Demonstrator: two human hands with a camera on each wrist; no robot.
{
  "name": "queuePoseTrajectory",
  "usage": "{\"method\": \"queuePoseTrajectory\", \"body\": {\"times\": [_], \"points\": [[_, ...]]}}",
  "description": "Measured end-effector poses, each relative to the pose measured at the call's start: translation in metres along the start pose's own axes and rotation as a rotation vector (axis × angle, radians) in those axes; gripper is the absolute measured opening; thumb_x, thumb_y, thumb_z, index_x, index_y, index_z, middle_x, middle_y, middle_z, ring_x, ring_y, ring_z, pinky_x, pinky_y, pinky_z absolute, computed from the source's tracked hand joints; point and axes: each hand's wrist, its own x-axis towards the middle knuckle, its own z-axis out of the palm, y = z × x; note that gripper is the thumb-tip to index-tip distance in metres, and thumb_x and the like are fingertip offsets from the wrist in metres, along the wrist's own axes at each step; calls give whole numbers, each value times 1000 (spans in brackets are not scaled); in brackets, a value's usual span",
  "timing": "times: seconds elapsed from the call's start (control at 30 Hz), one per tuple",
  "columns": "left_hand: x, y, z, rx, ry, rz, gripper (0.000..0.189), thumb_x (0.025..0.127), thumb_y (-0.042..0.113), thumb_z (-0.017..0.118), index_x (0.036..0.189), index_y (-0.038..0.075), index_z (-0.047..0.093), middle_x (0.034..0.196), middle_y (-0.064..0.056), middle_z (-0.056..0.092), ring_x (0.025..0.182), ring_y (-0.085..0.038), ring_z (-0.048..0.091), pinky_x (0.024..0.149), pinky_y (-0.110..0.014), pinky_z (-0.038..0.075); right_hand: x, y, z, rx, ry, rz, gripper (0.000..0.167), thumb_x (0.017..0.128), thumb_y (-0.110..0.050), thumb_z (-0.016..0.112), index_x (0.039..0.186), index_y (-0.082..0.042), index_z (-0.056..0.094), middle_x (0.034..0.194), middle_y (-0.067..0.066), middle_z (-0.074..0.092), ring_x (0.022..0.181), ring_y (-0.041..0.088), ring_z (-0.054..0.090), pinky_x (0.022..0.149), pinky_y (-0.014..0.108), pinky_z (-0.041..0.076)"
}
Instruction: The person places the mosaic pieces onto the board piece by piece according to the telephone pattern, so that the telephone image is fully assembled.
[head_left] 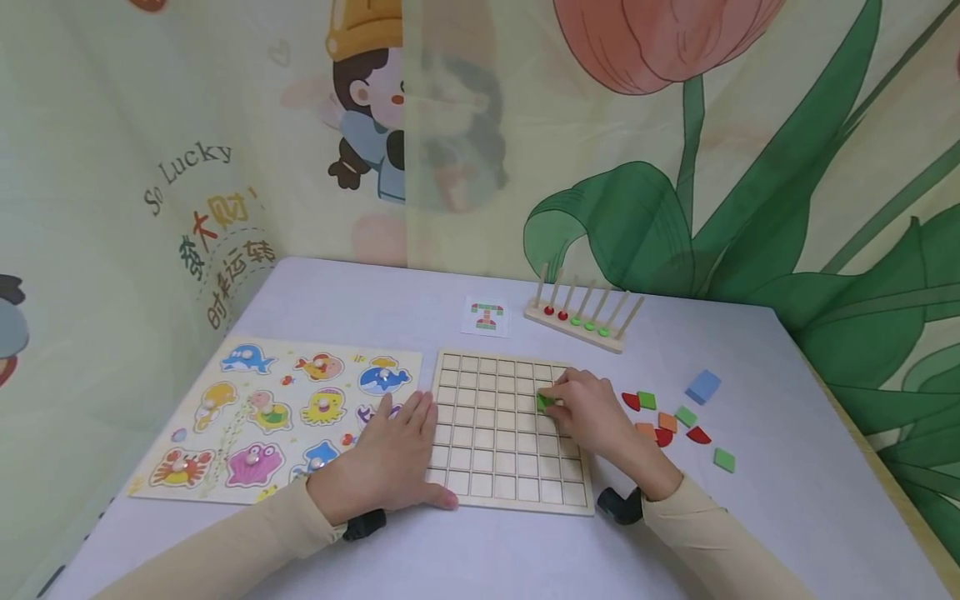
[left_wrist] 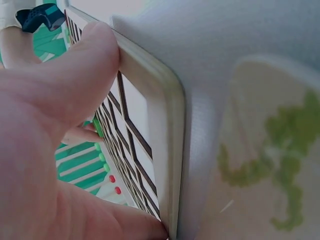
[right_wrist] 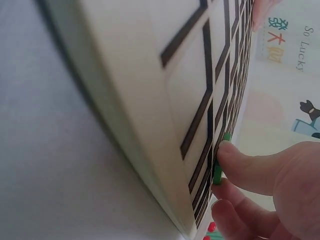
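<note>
A wooden grid board (head_left: pixel 517 506) lies flat in front of me, divided into square cells. My left hand (head_left: pixel 390 462) rests along its left side with fingers extended, thumb at the near edge; the left wrist view shows the thumb (left_wrist: pixel 100 47) on the frame near the corner. Between thumb and fingers, my right hand (head_left: pixel 596 417) pinches a green square tile (head_left: pixel 543 402) at the upper right part of the grid. In the right wrist view the tile (right_wrist: pixel 218 175) stands tilted on edge against the grid, fingertips at both its sides.
Left lies a sea-animal knob puzzle (head_left: pixel 281 358). Behind the grid are a pattern card (head_left: pixel 486 317) and a peg rack (head_left: pixel 573 325) with red and green beads. Several loose tiles (head_left: pixel 686 416), including red quarter-rounds, and a blue block (head_left: pixel 702 387) lie to the right.
</note>
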Motion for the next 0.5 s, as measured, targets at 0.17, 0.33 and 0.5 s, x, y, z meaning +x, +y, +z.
{"method": "queuePoseTrajectory", "body": {"times": [0.17, 0.33, 0.5], "points": [[1, 0, 0, 25, 3, 0, 122, 76, 83, 65, 156, -5, 35, 167, -22, 30, 158, -36, 26, 126, -62, 22, 1, 0, 1, 5, -21, 23, 31, 83, -11, 85, 114, -12, 80, 97, 5, 71, 86, 19, 61, 68, 30, 43], [1, 1, 0, 24, 3, 0, 122, 76, 83, 65, 156, -5, 36, 167, -22, 30, 158, -36, 26, 126, -62, 22, 2, -1, 0, 32, -44, 40, 32, 83, -11, 85, 115, -11, 80, 96, 4, 69, 83, 17, 58, 67, 28, 42], [0, 1, -1, 24, 5, 0, 122, 76, 82, 66, 155, -5, 37, 167, -22, 31, 158, -36, 26, 126, -62, 22, 3, -1, -2, 67, -57, 34, 33, 82, -10, 86, 114, -9, 79, 95, 5, 68, 81, 15, 57, 65, 26, 44]]}}
